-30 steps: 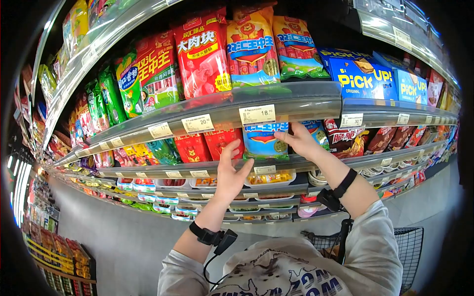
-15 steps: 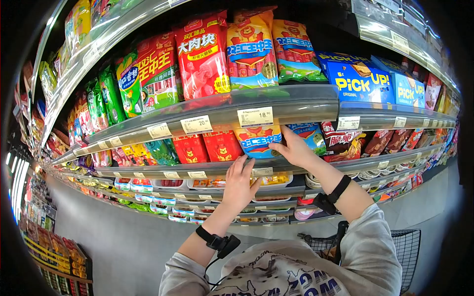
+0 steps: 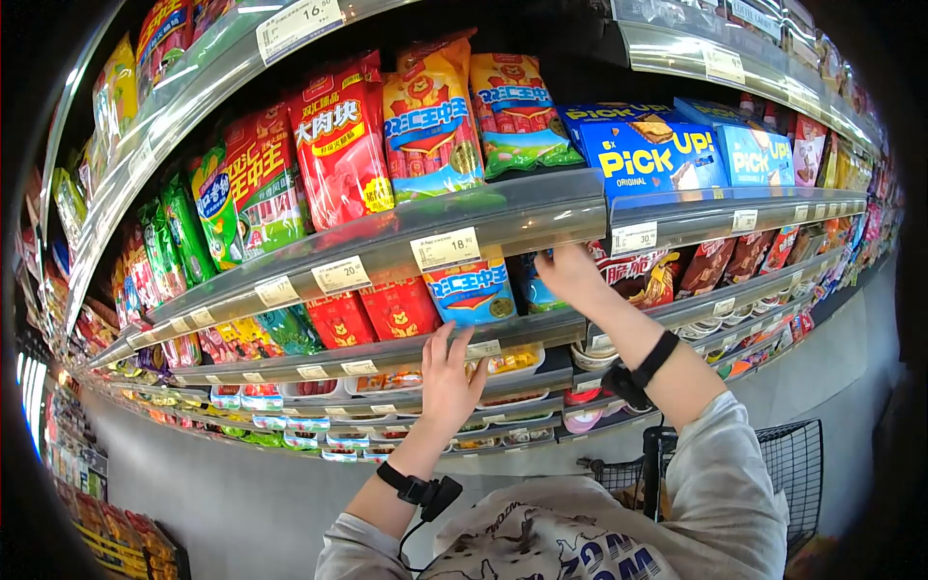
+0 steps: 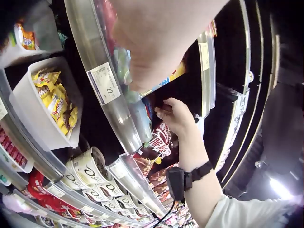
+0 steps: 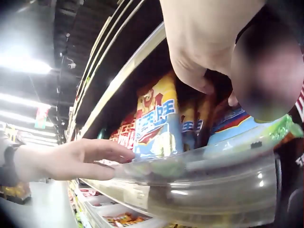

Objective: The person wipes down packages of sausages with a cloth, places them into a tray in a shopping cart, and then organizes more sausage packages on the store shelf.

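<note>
On the shelf under the wide price rail, a blue-and-orange bag of sausages stands upright. My left hand is at the shelf's front edge just below that bag, its fingers extended. My right hand reaches in under the rail above, over a second blue bag to the right. In the right wrist view my bent fingers hang at the top of this blue bag, thumb and fingertips apart. The left wrist view also has my right hand, loosely curled among the bags.
Red bags stand left of the sausage bag and a dark red snack bag right of it. Close above runs the shelf rail with price tags. Trays of small packs sit below. A wire cart is beside me.
My right hand has left the first sausage bag and moved right to the second blue bag. The first bag now stands more upright. My left hand has lowered to the shelf edge.
</note>
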`<state>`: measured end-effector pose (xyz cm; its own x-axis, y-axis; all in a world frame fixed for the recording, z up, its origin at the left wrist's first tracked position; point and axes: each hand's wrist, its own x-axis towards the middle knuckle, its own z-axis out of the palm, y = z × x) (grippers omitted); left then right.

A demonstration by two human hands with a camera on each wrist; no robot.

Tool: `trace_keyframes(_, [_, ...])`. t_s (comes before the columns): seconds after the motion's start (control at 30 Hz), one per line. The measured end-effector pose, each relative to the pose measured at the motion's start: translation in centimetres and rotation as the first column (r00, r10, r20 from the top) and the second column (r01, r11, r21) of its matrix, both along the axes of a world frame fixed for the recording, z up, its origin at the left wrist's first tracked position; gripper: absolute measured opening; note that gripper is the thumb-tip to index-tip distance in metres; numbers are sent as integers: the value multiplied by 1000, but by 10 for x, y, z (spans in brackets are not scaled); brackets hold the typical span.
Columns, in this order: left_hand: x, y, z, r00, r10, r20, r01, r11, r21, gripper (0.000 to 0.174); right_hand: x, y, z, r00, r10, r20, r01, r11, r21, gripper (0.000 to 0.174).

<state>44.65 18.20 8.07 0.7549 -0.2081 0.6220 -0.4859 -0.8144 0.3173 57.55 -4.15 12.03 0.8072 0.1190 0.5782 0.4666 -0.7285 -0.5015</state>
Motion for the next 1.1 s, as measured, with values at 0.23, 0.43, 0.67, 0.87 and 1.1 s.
trace_keyframes(0.23, [-3,-3,5,998,-22,-51,21,1000,-23,47,32,9,20,888,-93,-449,162,980,117,34])
trace_keyframes(0.43, [-5,0,2,997,-40,-67,36,998,-55,47,17,4,26,932,-199,-303,163,976,-142,32])
trace_keyframes(0.67, [-3,-4,5,998,-4,-58,4,1000,-4,49,36,-9,2,982,-178,-63,149,937,-317,25])
trace_keyframes(0.87, [-1,-2,3,998,-15,-57,14,1000,-13,49,-10,-8,40,819,1,-574,182,948,261,35])
trace_keyframes(1.1, [1,-2,2,999,-24,-33,24,1000,8,50,-37,-13,19,874,105,-474,180,837,517,40])
